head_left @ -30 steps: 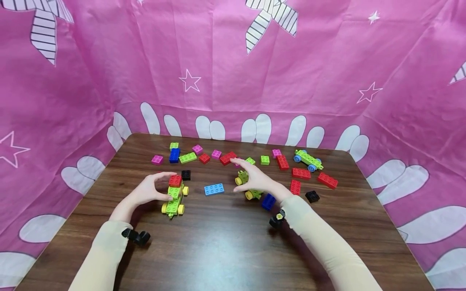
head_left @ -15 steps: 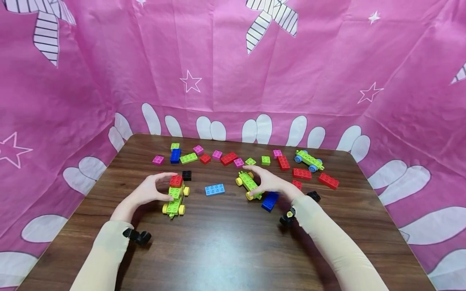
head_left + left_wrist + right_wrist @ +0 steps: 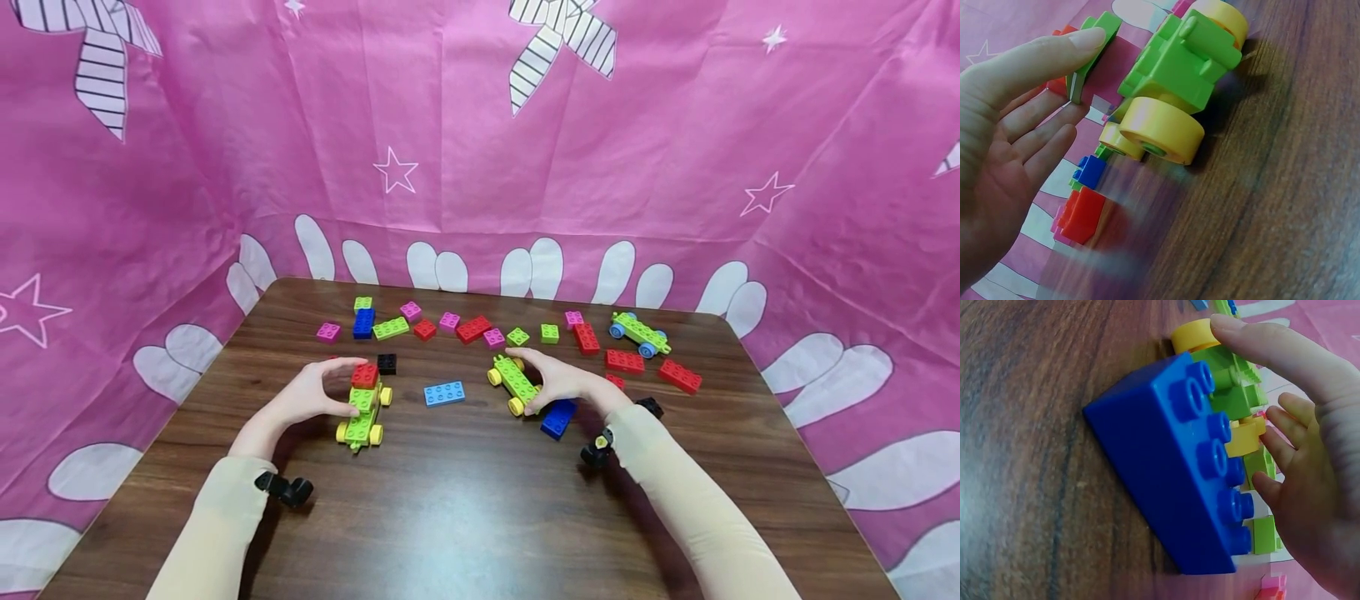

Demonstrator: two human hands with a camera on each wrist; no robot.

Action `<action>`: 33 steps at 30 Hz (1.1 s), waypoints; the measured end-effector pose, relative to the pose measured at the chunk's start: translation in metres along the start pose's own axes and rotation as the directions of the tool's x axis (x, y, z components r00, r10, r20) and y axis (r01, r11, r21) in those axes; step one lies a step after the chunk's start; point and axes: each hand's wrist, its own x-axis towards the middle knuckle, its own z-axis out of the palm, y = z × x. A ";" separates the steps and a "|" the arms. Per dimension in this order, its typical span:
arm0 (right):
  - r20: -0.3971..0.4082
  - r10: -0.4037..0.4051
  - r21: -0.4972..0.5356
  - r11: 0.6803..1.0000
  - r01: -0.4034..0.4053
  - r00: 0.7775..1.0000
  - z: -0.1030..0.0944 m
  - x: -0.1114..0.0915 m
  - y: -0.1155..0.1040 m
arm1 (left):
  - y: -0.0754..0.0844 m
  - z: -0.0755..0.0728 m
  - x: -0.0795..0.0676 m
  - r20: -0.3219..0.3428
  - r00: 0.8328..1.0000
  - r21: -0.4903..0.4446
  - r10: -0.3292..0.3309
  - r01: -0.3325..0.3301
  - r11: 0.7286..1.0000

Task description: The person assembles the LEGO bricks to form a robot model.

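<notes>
On the left of the table my left hand (image 3: 309,393) holds a green toy car (image 3: 358,428) with yellow wheels by its raised green part, thumb on the near side. A red brick (image 3: 365,377) sits on top of that part; my fingers partly hide it. To the right, a second green wheeled base (image 3: 515,380) with yellow wheels stands on the table. My right hand (image 3: 564,380) is spread at its right side, thumb near a wheel and fingers beyond; contact is unclear. A dark blue brick (image 3: 1154,456) lies beside the base, under the right wrist.
Between the hands lies a light blue brick (image 3: 444,393). A black brick (image 3: 387,363) is behind the held car. Several red, pink and green bricks form a loose row at the back. A green base with blue wheels (image 3: 639,334) stands at the back right.
My right hand has shifted right across the yellow-wheeled base, uncovering most of it and the pink brick behind. The left hand and its car stay in place.
</notes>
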 end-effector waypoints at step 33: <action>0.096 0.097 -0.043 0.995 -0.093 0.991 -0.004 0.007 -0.002 | 0.003 0.000 0.000 0.006 1.000 -0.027 0.004 -0.004 1.000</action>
